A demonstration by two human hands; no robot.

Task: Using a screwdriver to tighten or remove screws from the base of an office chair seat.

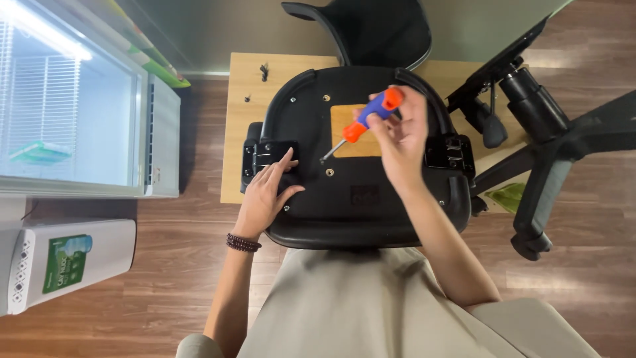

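Observation:
An upturned black chair seat (pixel 358 199) lies on a small wooden table (pixel 240 132) in front of me. My right hand (pixel 401 139) grips a screwdriver (pixel 361 124) with a blue and orange handle, its tip pointing down at the seat's underside near a screw hole. My left hand (pixel 268 192) rests flat on the seat's left side, fingers spread, next to a black armrest bracket (pixel 265 156). A matching bracket (pixel 450 152) sits on the right edge.
A black chair back (pixel 371 30) stands behind the table. The chair's wheeled base and gas cylinder (pixel 536 126) lie on the wooden floor at right. Loose screws (pixel 264 71) lie on the table's far left. A glass-topped freezer (pixel 73 99) and a white appliance (pixel 66 262) stand at left.

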